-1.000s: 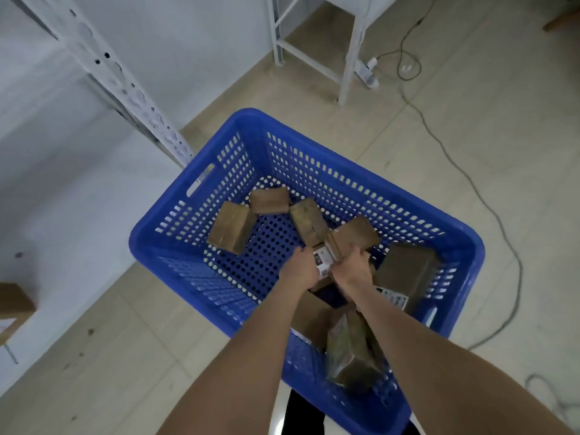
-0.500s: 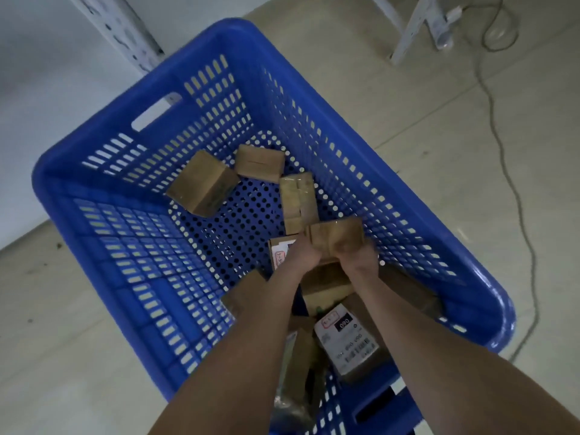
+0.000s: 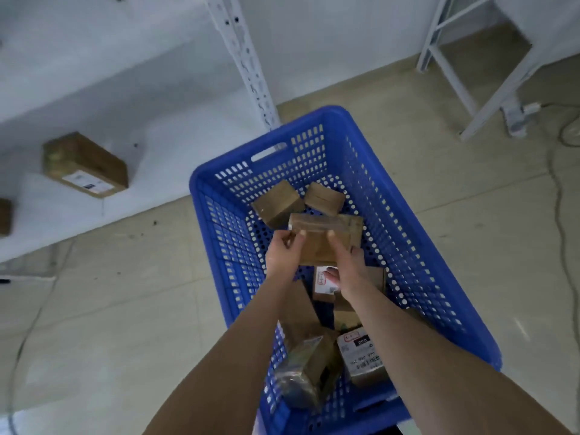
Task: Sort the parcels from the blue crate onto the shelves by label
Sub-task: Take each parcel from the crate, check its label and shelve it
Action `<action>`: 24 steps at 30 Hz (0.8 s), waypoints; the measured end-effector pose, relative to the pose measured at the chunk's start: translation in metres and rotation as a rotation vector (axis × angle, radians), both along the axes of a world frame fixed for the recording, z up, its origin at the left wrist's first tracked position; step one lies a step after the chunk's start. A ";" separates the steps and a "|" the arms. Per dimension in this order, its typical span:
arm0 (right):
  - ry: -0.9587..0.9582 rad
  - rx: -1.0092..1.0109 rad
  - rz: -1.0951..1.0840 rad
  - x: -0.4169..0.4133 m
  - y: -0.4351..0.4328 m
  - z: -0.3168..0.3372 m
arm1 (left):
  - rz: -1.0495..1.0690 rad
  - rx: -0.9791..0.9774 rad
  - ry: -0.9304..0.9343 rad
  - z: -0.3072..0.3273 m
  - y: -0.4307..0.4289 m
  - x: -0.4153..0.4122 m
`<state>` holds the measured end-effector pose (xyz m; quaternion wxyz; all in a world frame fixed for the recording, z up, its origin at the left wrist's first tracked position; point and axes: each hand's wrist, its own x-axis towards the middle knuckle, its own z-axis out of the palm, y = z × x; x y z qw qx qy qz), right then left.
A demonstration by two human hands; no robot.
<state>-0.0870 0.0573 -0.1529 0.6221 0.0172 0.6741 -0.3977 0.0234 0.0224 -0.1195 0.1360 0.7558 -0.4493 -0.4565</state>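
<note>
A blue crate (image 3: 417,246) stands on the floor and holds several brown cardboard parcels. Over its middle I hold one taped brown parcel (image 3: 323,237) with both hands. My left hand (image 3: 284,254) grips its left side, thumb on top. My right hand (image 3: 348,268) grips its right side from below. Two small parcels (image 3: 276,204) (image 3: 324,199) lie at the crate's far end. A parcel with a white label (image 3: 324,282) lies under my hands. Another labelled parcel (image 3: 364,356) and a plastic-wrapped one (image 3: 309,375) lie at the near end.
A white shelf (image 3: 150,127) at the left carries a labelled brown parcel (image 3: 84,166) and part of another (image 3: 4,216) at the frame edge. A perforated white shelf post (image 3: 248,64) rises behind the crate. A white metal frame (image 3: 489,89) and a cable (image 3: 561,215) are on the tiled floor at right.
Both hands have lifted the brown parcel up out of the pile. The view has tilted up, bringing the left shelf and its parcels into sight.
</note>
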 end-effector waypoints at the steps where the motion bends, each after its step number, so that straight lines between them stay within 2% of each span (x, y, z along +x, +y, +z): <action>1: -0.070 -0.027 -0.040 0.004 -0.005 0.016 | 0.003 -0.052 0.001 0.019 -0.001 0.003; 5: -0.188 -0.067 -0.132 0.018 -0.017 0.083 | -0.008 -0.215 0.033 0.092 0.001 0.015; 9: -0.231 -0.130 -0.272 0.032 -0.022 0.147 | 0.091 -0.249 0.146 0.151 0.000 0.041; 14: -0.376 -0.220 -0.329 0.059 -0.014 0.216 | 0.212 -0.261 0.332 0.215 -0.002 0.086; 20: -0.371 -0.366 -0.275 0.092 -0.001 0.278 | 0.097 -0.100 0.464 0.287 0.000 0.125; 24: -0.326 -0.401 -0.213 0.108 0.005 0.300 | 0.007 -0.167 0.466 0.304 0.007 0.141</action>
